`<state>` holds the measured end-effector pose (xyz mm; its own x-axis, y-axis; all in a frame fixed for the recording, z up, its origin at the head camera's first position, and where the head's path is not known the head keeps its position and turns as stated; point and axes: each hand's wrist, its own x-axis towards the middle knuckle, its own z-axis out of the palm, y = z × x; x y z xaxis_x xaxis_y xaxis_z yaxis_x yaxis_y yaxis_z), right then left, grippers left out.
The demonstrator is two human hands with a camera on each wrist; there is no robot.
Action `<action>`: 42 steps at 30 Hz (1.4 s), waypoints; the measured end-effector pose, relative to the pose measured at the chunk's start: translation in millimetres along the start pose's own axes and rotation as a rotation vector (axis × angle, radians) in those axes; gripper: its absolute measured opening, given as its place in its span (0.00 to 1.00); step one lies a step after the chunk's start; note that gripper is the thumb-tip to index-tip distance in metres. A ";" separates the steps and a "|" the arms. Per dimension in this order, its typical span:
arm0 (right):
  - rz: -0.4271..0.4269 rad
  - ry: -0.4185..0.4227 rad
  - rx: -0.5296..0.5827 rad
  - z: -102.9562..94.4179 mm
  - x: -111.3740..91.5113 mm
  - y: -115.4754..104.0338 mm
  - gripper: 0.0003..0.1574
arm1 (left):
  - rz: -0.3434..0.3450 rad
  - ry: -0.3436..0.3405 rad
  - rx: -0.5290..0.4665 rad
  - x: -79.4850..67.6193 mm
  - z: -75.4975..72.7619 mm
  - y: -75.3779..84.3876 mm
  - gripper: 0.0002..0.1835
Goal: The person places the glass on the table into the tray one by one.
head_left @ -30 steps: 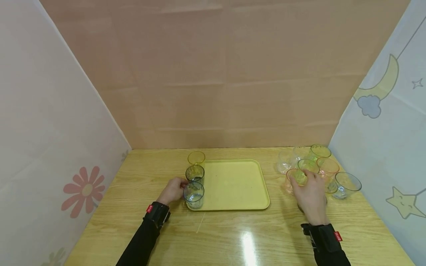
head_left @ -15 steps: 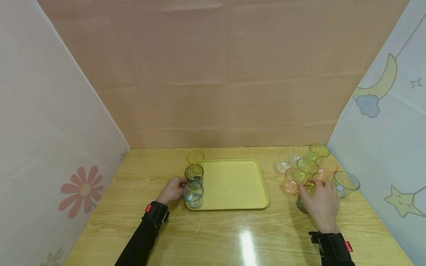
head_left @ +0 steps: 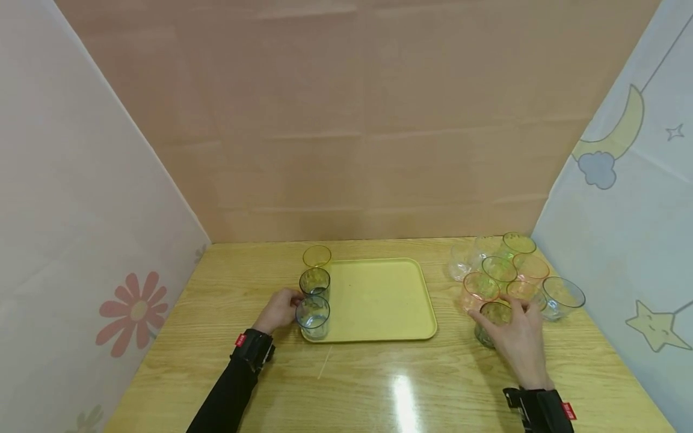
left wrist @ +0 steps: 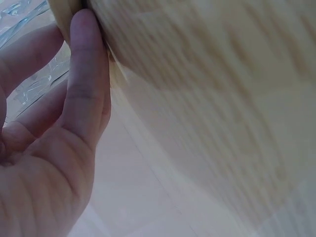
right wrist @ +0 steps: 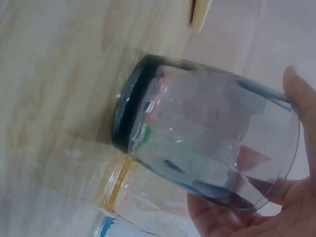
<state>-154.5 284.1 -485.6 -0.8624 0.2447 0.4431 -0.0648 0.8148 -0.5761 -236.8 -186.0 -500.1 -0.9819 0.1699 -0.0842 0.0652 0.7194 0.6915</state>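
My left hand (head_left: pixel 281 308) pinches the left rim of a yellow tray (head_left: pixel 387 300), fingertips partly hidden by glasses in the head view. Along that side stand a blue-rimmed glass (head_left: pixel 313 317), a dark grey glass (head_left: pixel 314 281) and a yellow-rimmed glass (head_left: pixel 317 257). Over on the right, my right hand (head_left: pixel 521 343) holds a smoky grey-green drinking glass (right wrist: pixel 212 131) near its rim, thumb on one side and fingers on the other. Its dark base is close to the table; I cannot tell whether it touches. An orange-rimmed glass (head_left: pixel 480 287) stands just behind it.
Several more glasses crowd the right back, including green-rimmed (head_left: pixel 499 269), red-rimmed (head_left: pixel 531 266) and blue-tinted (head_left: pixel 563 297) ones and a clear one (head_left: pixel 460 264). Fabric walls border the wooden table (head_left: pixel 368 385) at the left, back and right.
My right hand has come off the top of the glass cluster, moved toward the front right, and taken the smoky glass near its rim. The left hand stays at the tray.
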 end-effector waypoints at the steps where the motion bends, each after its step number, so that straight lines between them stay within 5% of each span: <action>1: 0.030 -0.034 0.000 -0.1 -0.7 -0.2 0.50 | 0.004 0.000 0.003 0.1 0.2 -0.4 0.12; 6: 0.163 -0.162 0.005 -1.2 -2.2 -0.5 0.58 | 0.000 -0.010 -0.015 -0.4 0.3 -0.2 0.13; 15: 0.264 -0.312 0.137 -3.1 1.1 2.8 0.60 | -0.007 -0.009 -0.026 1.7 1.2 -1.0 0.14; 21: 0.280 -0.482 0.188 -8.3 6.4 6.5 0.64 | -0.002 -0.007 -0.026 1.0 0.4 -0.7 0.13; 27: 0.276 -0.556 0.204 -10.4 8.4 8.5 0.65 | 0.008 -0.001 -0.019 0.5 0.4 -1.7 0.13; 35: 0.256 -0.438 0.243 -4.8 6.2 9.8 0.65 | 0.014 -0.006 -0.017 0.9 0.9 -3.5 0.12; 42: 0.223 -0.260 0.247 19.5 5.9 38.1 0.57 | -0.002 -0.013 -0.015 2.3 0.4 -3.8 0.12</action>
<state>-171.9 306.3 -518.3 -0.9648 0.2342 0.1196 0.0462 0.5986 -0.7997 -239.2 -188.1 -503.3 -0.9795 0.1777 -0.0948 0.0606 0.7092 0.7024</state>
